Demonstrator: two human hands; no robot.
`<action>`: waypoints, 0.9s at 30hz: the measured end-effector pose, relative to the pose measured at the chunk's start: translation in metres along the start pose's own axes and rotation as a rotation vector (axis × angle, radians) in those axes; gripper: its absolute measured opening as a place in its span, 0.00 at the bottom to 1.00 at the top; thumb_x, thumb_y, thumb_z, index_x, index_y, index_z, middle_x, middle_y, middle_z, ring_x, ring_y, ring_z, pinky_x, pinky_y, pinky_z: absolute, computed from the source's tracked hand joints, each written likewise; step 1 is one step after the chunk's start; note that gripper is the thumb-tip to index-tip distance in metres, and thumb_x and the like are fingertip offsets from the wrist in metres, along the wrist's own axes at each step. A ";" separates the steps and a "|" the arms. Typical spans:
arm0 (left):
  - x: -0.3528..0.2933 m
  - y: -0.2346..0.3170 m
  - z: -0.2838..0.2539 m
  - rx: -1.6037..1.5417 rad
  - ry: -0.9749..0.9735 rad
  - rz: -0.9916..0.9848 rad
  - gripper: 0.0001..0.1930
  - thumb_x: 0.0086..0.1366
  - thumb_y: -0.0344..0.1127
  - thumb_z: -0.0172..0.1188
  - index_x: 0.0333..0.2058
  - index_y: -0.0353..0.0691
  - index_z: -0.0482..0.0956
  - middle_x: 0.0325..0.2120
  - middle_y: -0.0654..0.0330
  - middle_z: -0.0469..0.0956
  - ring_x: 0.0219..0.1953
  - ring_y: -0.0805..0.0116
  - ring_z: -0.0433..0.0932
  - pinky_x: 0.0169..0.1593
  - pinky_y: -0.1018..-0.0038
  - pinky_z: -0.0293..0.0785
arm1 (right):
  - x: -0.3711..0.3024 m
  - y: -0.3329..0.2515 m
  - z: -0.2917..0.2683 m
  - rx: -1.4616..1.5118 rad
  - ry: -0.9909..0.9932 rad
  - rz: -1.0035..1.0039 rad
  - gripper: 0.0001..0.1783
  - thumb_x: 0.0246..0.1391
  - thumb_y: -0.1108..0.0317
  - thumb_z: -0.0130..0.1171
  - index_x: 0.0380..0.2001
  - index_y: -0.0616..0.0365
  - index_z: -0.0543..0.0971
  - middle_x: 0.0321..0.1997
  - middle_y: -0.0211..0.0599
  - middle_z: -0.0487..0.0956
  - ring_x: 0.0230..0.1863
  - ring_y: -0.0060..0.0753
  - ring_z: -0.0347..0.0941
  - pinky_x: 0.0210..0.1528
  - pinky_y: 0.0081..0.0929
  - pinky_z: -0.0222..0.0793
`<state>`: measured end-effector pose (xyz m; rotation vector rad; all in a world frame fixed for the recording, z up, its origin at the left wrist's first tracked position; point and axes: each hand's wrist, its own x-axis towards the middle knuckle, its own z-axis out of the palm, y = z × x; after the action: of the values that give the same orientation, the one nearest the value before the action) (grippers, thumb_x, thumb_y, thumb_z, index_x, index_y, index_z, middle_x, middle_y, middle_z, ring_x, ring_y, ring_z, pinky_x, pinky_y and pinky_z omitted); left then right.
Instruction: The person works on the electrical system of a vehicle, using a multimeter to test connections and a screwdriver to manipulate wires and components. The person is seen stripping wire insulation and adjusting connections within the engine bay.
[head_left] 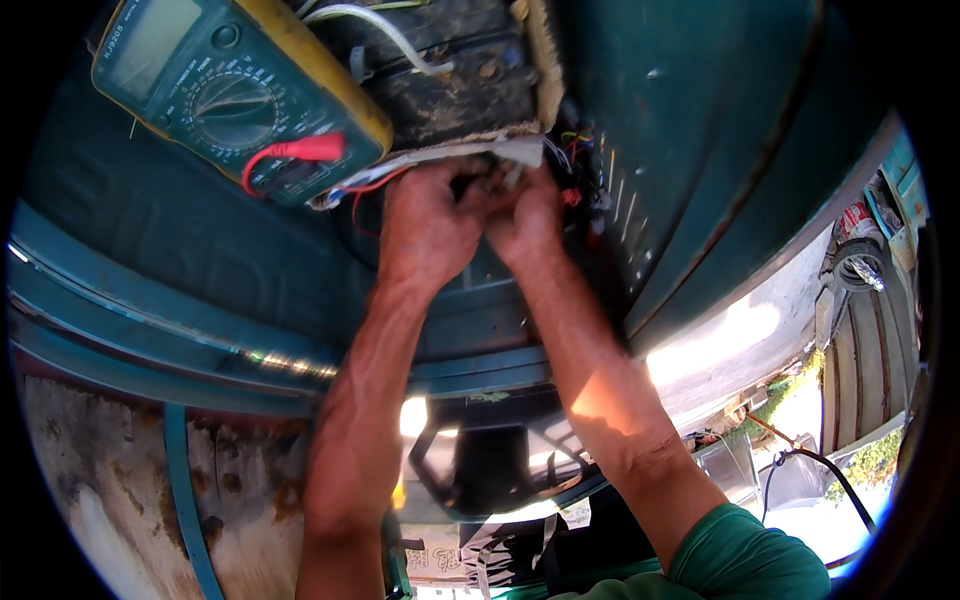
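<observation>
My left hand [430, 222] and my right hand [527, 222] meet at the front edge of a dark, dirty battery-like block [455, 95]. Both have their fingers bent and drawn together, nearly touching. Something small and pale shows between the fingertips, but I cannot make out what it is. A red wire [378, 186] runs to the left hand's side. Just left of the hands lies a green and yellow multimeter [235, 110], with a red probe plug [310, 148] in its lower part.
Green metal walls surround the hands, with a slotted panel [625, 200] on the right. Thin coloured wires [572, 140] bunch beside the right hand. A pale cable [385, 35] crosses the block's top. Below are a metal ledge [480, 372] and a rusty, stained panel [110, 470].
</observation>
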<state>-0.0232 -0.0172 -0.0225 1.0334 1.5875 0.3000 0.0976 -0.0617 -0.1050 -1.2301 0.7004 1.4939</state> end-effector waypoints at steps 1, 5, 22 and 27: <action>0.000 0.001 0.000 0.001 0.000 -0.003 0.12 0.64 0.30 0.62 0.42 0.29 0.85 0.34 0.47 0.86 0.36 0.64 0.86 0.44 0.70 0.78 | 0.001 0.000 -0.001 -0.001 -0.003 0.001 0.14 0.69 0.57 0.57 0.48 0.54 0.76 0.37 0.29 0.77 0.34 0.25 0.70 0.39 0.24 0.72; 0.001 0.001 0.000 0.005 0.003 0.002 0.11 0.64 0.30 0.62 0.42 0.29 0.85 0.33 0.47 0.86 0.35 0.63 0.86 0.43 0.70 0.78 | 0.001 -0.001 -0.001 -0.007 -0.006 0.001 0.13 0.69 0.58 0.57 0.48 0.54 0.76 0.38 0.29 0.77 0.34 0.24 0.71 0.38 0.23 0.72; 0.005 0.013 -0.003 -0.022 -0.079 -0.051 0.12 0.64 0.29 0.59 0.42 0.30 0.86 0.34 0.46 0.87 0.36 0.61 0.86 0.45 0.69 0.78 | -0.002 0.001 0.001 -0.119 0.075 -0.056 0.14 0.72 0.58 0.52 0.52 0.53 0.74 0.43 0.30 0.77 0.38 0.24 0.73 0.37 0.23 0.71; 0.005 0.018 -0.004 -0.063 -0.085 -0.079 0.12 0.65 0.29 0.59 0.42 0.30 0.86 0.34 0.46 0.87 0.36 0.63 0.86 0.45 0.69 0.78 | 0.004 0.002 -0.006 -0.144 0.045 -0.078 0.13 0.73 0.58 0.52 0.52 0.52 0.73 0.42 0.29 0.76 0.37 0.24 0.72 0.37 0.24 0.71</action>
<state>-0.0182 -0.0023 -0.0123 0.9211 1.5290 0.2481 0.0981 -0.0664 -0.1114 -1.3883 0.5750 1.4767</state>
